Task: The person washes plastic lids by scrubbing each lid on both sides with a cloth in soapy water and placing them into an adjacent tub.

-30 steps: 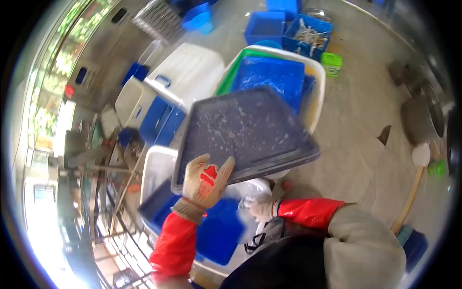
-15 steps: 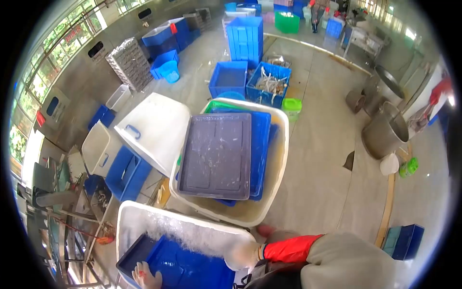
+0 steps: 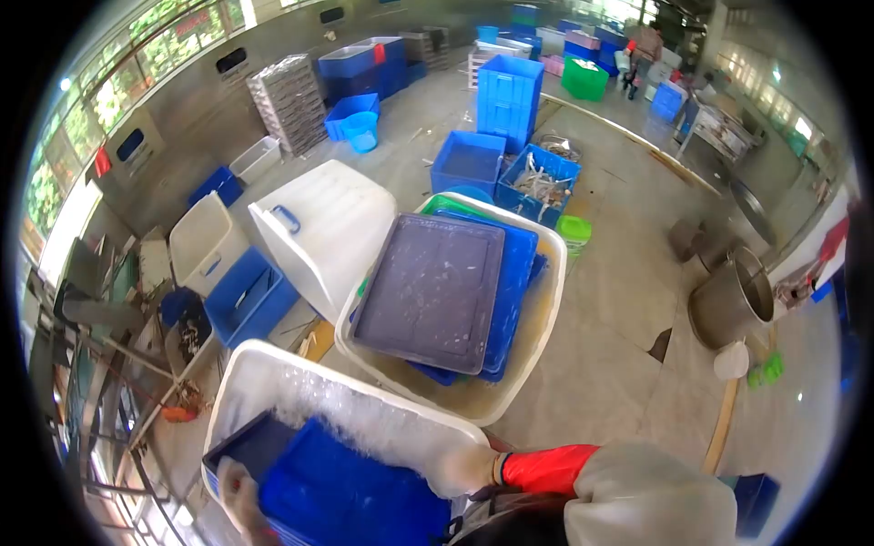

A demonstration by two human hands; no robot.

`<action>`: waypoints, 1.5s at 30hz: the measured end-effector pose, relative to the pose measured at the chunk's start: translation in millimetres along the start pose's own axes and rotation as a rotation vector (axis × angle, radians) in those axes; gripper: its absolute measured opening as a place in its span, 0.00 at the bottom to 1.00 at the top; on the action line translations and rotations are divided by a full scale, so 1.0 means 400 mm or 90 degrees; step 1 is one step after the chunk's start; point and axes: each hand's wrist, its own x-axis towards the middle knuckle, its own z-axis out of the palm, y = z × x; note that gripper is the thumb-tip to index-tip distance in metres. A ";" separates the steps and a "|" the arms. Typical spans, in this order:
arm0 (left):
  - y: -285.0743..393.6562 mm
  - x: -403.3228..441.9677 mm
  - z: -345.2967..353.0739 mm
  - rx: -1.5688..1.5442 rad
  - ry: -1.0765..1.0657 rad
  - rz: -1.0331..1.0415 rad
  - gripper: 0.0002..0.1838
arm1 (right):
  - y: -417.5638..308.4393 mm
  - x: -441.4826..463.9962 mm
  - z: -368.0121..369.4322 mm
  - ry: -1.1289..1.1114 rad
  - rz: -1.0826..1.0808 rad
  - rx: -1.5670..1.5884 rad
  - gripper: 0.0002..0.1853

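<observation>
A white tub (image 3: 238, 373) of foamy water stands directly before me. In it a blue lid or shallow tray (image 3: 360, 487) lies over a darker panel (image 3: 259, 444). My left hand (image 3: 238, 496), in a pale glove, is at the left edge of the blue piece, over the dark panel. Its fingers look loosely extended, though blurred. My right hand (image 3: 462, 469), under a red sleeve, is at the tub's right end beside the blue piece. Motion smears it, so its fingers and anything in them cannot be made out.
A second white tub (image 3: 533, 359) beyond holds a grey lid (image 3: 432, 291) over blue ones. A tilted white tub (image 3: 328, 218) and a blue crate (image 3: 250, 305) stand left. Farther back are blue crates (image 3: 510, 96), a metal pot (image 3: 728, 305) at right, and another person (image 3: 645, 50).
My left hand has shifted left from the blue piece's surface to its edge. My right hand stays near the tub's right end, still blurred. The camera view has turned slightly.
</observation>
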 end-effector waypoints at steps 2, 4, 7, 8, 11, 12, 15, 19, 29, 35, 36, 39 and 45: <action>0.113 -0.039 0.124 -0.327 0.156 0.002 0.26 | -0.001 -0.009 -0.044 0.053 -0.079 -0.014 0.19; -0.050 -0.028 0.116 -0.158 0.040 0.016 0.32 | -0.009 0.004 -0.043 0.070 -0.024 0.028 0.17; 0.014 -0.266 0.272 0.050 0.197 0.006 0.31 | -0.014 0.092 -0.015 -0.137 -0.058 -0.207 0.11; -0.011 -0.341 0.282 0.099 0.187 -0.032 0.31 | -0.043 0.138 -0.026 -0.125 -0.015 -0.075 0.12; 0.051 -0.522 0.264 0.321 0.062 -0.195 0.35 | -0.206 0.271 -0.133 -0.028 -0.046 0.563 0.19; 0.085 -0.546 0.269 0.314 0.075 -0.159 0.34 | -0.264 0.303 -0.147 0.016 -0.133 0.618 0.21; 0.074 -0.603 0.255 0.083 0.162 -0.116 0.26 | -0.377 0.386 -0.121 0.164 -0.261 0.507 0.28; 0.237 -0.605 0.134 -0.197 0.285 -0.274 0.23 | -0.225 0.453 0.036 -0.054 0.075 0.367 0.25; 0.061 -0.443 0.100 -0.265 0.266 -0.156 0.32 | -0.294 0.148 0.137 -0.238 -0.180 0.095 0.43; 0.144 -0.585 0.060 -0.161 0.305 -0.192 0.27 | -0.490 0.487 0.021 0.086 -0.300 0.152 0.36; 0.181 -0.624 0.050 -0.185 0.298 -0.216 0.27 | -0.515 0.567 0.016 0.133 -0.322 0.131 0.35; 0.241 -0.775 0.019 -0.161 0.319 -0.204 0.31 | -0.582 0.697 0.002 0.110 -0.225 0.222 0.30; 0.392 -0.993 -0.023 -0.190 0.430 -0.203 0.36 | -0.216 0.671 0.184 0.129 -0.292 0.172 0.25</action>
